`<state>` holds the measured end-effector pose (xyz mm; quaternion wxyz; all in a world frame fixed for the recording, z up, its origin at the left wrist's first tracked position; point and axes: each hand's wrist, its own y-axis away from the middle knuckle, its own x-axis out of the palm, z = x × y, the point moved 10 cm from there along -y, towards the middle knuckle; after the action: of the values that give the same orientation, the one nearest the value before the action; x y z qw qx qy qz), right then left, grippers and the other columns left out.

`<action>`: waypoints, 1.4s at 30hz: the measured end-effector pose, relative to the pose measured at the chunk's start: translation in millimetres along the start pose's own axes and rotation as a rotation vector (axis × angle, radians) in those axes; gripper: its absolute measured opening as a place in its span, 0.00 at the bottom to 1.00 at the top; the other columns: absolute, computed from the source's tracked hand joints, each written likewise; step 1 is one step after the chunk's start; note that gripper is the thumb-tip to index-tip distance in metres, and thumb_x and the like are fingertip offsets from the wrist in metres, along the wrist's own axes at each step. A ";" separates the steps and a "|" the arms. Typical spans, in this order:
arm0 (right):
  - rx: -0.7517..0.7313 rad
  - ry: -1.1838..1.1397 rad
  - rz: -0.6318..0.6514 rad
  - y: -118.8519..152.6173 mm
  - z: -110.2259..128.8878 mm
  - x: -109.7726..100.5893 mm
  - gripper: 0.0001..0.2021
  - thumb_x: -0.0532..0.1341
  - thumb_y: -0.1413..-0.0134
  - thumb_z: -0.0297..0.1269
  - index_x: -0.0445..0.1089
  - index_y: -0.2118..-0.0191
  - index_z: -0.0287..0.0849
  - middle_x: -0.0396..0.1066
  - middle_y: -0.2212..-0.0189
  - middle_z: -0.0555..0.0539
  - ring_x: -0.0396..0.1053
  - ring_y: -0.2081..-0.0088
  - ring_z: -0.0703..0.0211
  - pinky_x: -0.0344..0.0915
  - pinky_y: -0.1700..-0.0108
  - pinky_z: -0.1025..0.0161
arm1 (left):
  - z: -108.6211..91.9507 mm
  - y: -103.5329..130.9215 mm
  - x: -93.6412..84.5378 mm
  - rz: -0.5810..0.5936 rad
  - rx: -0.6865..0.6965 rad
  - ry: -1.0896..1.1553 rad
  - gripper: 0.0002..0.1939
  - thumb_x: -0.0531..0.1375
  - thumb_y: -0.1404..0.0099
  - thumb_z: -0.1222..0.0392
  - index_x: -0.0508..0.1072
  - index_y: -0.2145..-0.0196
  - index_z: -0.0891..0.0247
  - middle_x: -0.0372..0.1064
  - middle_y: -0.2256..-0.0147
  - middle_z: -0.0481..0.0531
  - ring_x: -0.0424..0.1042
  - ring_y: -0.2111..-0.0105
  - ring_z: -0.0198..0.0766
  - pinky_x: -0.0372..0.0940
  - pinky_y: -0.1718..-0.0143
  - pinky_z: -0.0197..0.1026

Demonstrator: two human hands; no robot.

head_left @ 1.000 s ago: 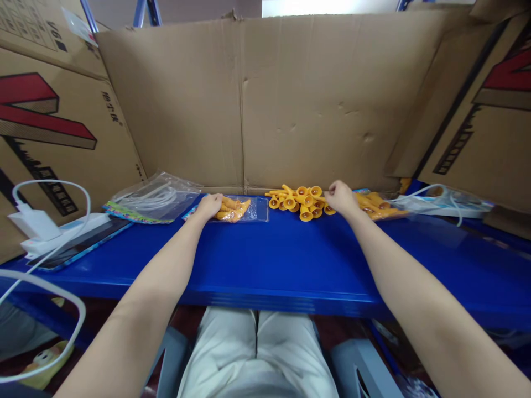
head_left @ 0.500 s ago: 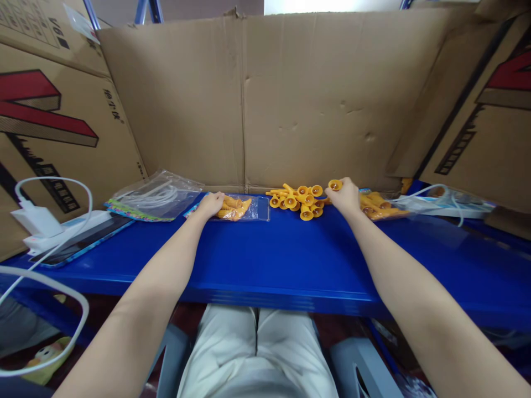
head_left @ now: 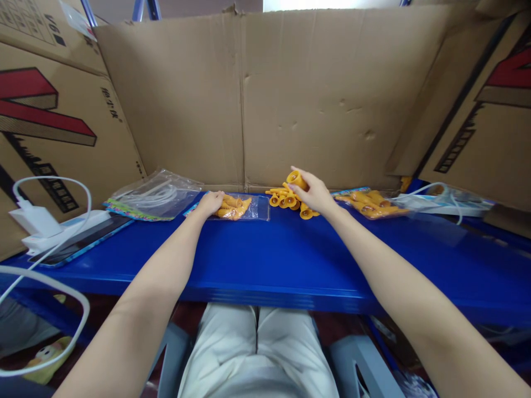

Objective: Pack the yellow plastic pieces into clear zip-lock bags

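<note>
My left hand (head_left: 211, 203) is closed on the near-left end of a clear plastic bag (head_left: 260, 209) lying flat, with several orange horn-shaped plastic pieces (head_left: 233, 203) inside. Between thumb and fingers, my right hand (head_left: 314, 192) pinches an orange toy horn (head_left: 297, 178), its wide mouth tilted toward me. Just below it lies a loose heap of similar orange horns (head_left: 290, 200), partly hidden by the hand. A second clear bag of orange horns (head_left: 373, 204) rests to the right of my right wrist.
A bag of white cable (head_left: 157, 194) lies at the left, near a phone (head_left: 83, 240) and a white charger (head_left: 39, 224) on a power strip. Cardboard (head_left: 178, 99) walls the back of the blue shelf (head_left: 269, 254). Another white power strip (head_left: 448, 206) sits at right.
My right hand has moved left with the horn, from the heap's right side to above it, uncovering more of the right-hand bag. My left hand has stayed on its bag.
</note>
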<state>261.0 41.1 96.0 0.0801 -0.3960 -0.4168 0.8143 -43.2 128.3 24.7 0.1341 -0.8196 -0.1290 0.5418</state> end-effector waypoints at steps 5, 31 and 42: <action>-0.097 0.054 0.243 9.5 16.9 50.2 0.27 0.56 0.45 0.33 0.56 0.38 0.43 0.65 0.46 0.41 0.62 0.45 0.50 0.58 0.44 0.49 | -4.1 2.3 0.2 0.033 0.005 -0.095 0.26 0.42 0.31 0.54 0.74 0.52 0.69 0.69 0.50 0.61 0.67 0.48 0.48 0.60 0.50 0.41; -0.081 0.485 0.554 28.0 20.5 84.1 0.11 0.56 0.48 0.26 0.76 0.64 0.39 0.75 0.64 0.38 0.70 0.57 0.44 0.62 0.55 0.50 | -9.8 4.7 -0.1 0.071 -0.005 0.000 0.25 0.43 0.32 0.54 0.75 0.53 0.69 0.71 0.52 0.60 0.70 0.51 0.46 0.61 0.52 0.40; 0.003 0.200 0.573 4.1 28.0 91.8 0.11 0.61 0.53 0.28 0.77 0.63 0.43 0.76 0.66 0.48 0.72 0.64 0.57 0.64 0.58 0.59 | -14.8 8.2 -2.7 0.057 -0.009 0.040 0.23 0.46 0.32 0.56 0.77 0.57 0.67 0.72 0.53 0.59 0.69 0.50 0.49 0.62 0.52 0.41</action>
<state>180.0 63.5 49.4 -0.1116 -0.5755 -0.2768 0.7614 -30.0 118.6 29.6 0.1174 -0.8342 -0.1056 0.5284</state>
